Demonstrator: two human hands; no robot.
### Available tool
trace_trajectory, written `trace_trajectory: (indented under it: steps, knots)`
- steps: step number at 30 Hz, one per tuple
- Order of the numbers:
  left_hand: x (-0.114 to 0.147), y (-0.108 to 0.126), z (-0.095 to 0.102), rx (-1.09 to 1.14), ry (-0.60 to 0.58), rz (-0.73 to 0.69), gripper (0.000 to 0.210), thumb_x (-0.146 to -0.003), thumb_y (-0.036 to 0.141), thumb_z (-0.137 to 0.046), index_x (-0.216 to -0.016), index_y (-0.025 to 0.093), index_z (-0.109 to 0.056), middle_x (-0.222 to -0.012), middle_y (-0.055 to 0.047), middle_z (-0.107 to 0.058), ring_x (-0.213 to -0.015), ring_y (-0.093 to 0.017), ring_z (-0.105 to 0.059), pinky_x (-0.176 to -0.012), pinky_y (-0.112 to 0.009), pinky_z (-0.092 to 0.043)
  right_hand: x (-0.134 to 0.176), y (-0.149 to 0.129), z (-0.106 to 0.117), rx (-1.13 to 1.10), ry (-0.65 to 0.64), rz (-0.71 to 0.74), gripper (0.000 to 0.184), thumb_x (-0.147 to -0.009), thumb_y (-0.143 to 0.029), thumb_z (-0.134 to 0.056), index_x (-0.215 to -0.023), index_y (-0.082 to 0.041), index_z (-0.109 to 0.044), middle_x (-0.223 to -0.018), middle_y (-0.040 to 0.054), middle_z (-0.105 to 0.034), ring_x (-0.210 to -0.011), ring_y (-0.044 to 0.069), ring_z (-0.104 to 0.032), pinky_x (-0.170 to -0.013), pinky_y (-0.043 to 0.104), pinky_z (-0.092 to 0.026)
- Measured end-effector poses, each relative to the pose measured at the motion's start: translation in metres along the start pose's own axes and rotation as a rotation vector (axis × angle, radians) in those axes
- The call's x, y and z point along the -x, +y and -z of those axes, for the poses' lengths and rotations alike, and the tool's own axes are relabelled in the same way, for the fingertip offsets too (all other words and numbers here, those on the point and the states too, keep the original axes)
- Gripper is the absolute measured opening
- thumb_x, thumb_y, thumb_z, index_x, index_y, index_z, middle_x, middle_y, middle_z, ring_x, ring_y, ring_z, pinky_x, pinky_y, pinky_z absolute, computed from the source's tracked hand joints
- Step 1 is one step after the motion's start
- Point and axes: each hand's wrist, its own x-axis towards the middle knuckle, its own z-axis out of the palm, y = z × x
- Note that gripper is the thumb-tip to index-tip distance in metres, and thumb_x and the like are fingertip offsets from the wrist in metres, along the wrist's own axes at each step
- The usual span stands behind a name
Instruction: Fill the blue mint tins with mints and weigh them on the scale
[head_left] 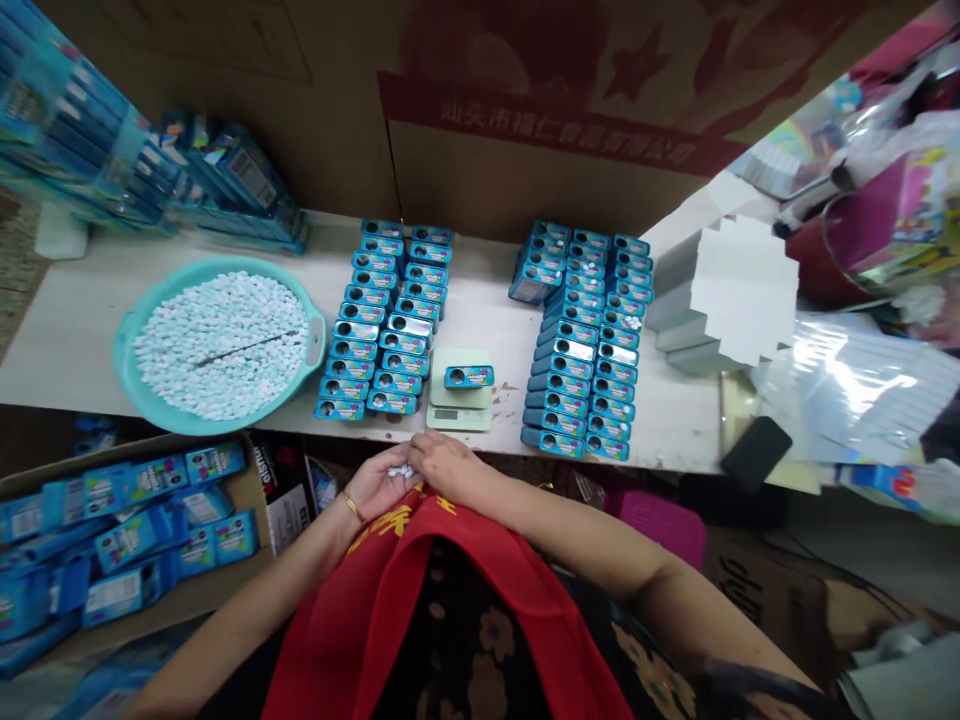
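Note:
My left hand (379, 485) is cupped palm up at the table's front edge, around a few small white candies (401, 470). My right hand (442, 465) meets it there, its fingers bent and close together over the left fingertips; what they pinch, if anything, is hidden. Just beyond both hands stands a pale kitchen scale (459, 417) with one blue candy box (469, 377) on it, its round dark opening facing up. To the left sits a turquoise basin (124, 365) full of white candies, a thin dark stick lying across them. Blue boxes (367, 335) stand in two rows between basin and scale.
More blue boxes (574, 370) stand in rows right of the scale. Beyond them are stacked white cards (739, 290) and a black phone-like object (757, 452). A large cardboard carton (525, 120) walls off the back. An open carton (259, 500) of blue packs lies lower left.

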Motion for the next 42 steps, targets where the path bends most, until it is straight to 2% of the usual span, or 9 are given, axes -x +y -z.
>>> trace_trajectory:
  steps: [6, 12, 18, 24, 27, 30, 33, 36, 42]
  knots:
    - [0.004, -0.003, 0.002, -0.112, -0.04, -0.023, 0.027, -0.066, -0.003, -0.051, -0.088, 0.009, -0.061, -0.079, -0.006, -0.063, -0.074, -0.013, -0.059, -0.077, -0.026, -0.045, -0.001, 0.003, -0.008, 0.018, -0.009, 0.066, 0.008, -0.078, -0.014, -0.051, -0.082, -0.013, -0.057, -0.082, 0.0069, -0.057, -0.077, 0.016, -0.048, -0.068, 0.026, -0.039]
    - [0.002, -0.005, 0.005, -0.125, -0.041, -0.014, 0.025, -0.065, -0.002, -0.056, -0.086, 0.011, -0.062, -0.078, -0.005, -0.064, -0.075, -0.012, -0.06, -0.078, -0.024, -0.045, 0.001, 0.005, -0.011, 0.028, -0.002, 0.048, 0.011, -0.08, -0.015, -0.049, -0.087, -0.014, -0.057, -0.083, 0.006, -0.058, -0.075, 0.015, -0.05, -0.065, 0.025, -0.039]
    - [0.002, -0.005, 0.003, -0.166, -0.058, 0.031, 0.03, -0.062, -0.003, -0.058, -0.09, 0.008, -0.062, -0.084, -0.009, -0.064, -0.081, -0.016, -0.061, -0.083, -0.028, -0.043, 0.008, 0.009, -0.009, -0.041, 0.01, 0.074, 0.01, -0.082, -0.017, -0.048, -0.087, -0.014, -0.056, -0.084, 0.0047, -0.057, -0.078, 0.015, -0.051, -0.067, 0.024, -0.04]
    - [0.0, -0.003, -0.002, -0.169, -0.128, 0.057, 0.032, -0.065, 0.001, -0.06, -0.097, 0.006, -0.061, -0.091, -0.014, -0.064, -0.087, -0.02, -0.06, -0.086, -0.03, -0.042, 0.017, 0.01, -0.008, -0.138, 0.044, 0.004, 0.017, -0.084, -0.018, -0.043, -0.092, -0.013, -0.057, -0.084, 0.0063, -0.057, -0.077, 0.015, -0.052, -0.067, 0.024, -0.041]
    - [-0.001, -0.002, -0.003, -0.16, -0.107, 0.065, 0.033, -0.067, 0.002, -0.06, -0.099, 0.006, -0.06, -0.097, -0.015, -0.063, -0.092, -0.021, -0.059, -0.088, -0.03, -0.042, 0.024, 0.019, -0.003, -0.235, 0.115, -0.053, 0.017, -0.085, -0.018, -0.042, -0.09, -0.015, -0.058, -0.083, 0.0056, -0.058, -0.078, 0.014, -0.053, -0.07, 0.024, -0.042]
    - [-0.001, -0.001, -0.003, -0.142, -0.066, 0.076, 0.033, -0.07, 0.005, -0.06, -0.103, 0.005, -0.059, -0.104, -0.019, -0.061, -0.098, -0.023, -0.057, -0.089, -0.031, -0.042, 0.028, 0.037, 0.009, -0.304, 0.294, -0.197, 0.02, -0.085, -0.018, -0.04, -0.093, -0.015, -0.058, -0.087, 0.0062, -0.058, -0.083, 0.013, -0.053, -0.075, 0.023, -0.042]
    - [0.0, -0.001, -0.004, -0.134, -0.059, 0.073, 0.032, -0.072, 0.007, -0.059, -0.104, 0.003, -0.058, -0.109, -0.022, -0.058, -0.101, -0.026, -0.055, -0.089, -0.031, -0.042, 0.023, 0.061, 0.024, -0.274, 0.443, -0.332, 0.02, -0.085, -0.019, -0.041, -0.095, -0.016, -0.058, -0.09, 0.0068, -0.059, -0.087, 0.014, -0.054, -0.078, 0.024, -0.042]
    - [0.001, 0.0, -0.004, -0.134, -0.064, 0.069, 0.033, -0.072, 0.008, -0.058, -0.104, 0.003, -0.058, -0.11, -0.022, -0.057, -0.102, -0.026, -0.054, -0.089, -0.032, -0.042, 0.011, 0.08, 0.03, -0.214, 0.476, -0.399, 0.02, -0.083, -0.02, -0.044, -0.095, -0.017, -0.06, -0.089, 0.0063, -0.059, -0.085, 0.015, -0.055, -0.077, 0.025, -0.043]
    - [0.002, -0.001, -0.001, -0.1, -0.048, 0.043, 0.031, -0.073, 0.008, -0.057, -0.104, 0.003, -0.058, -0.108, -0.021, -0.059, -0.103, -0.026, -0.054, -0.088, -0.032, -0.043, -0.003, 0.094, 0.019, -0.221, 0.485, -0.41, 0.022, -0.084, -0.023, -0.045, -0.098, -0.019, -0.061, -0.088, 0.0047, -0.06, -0.083, 0.013, -0.056, -0.075, 0.023, -0.043]
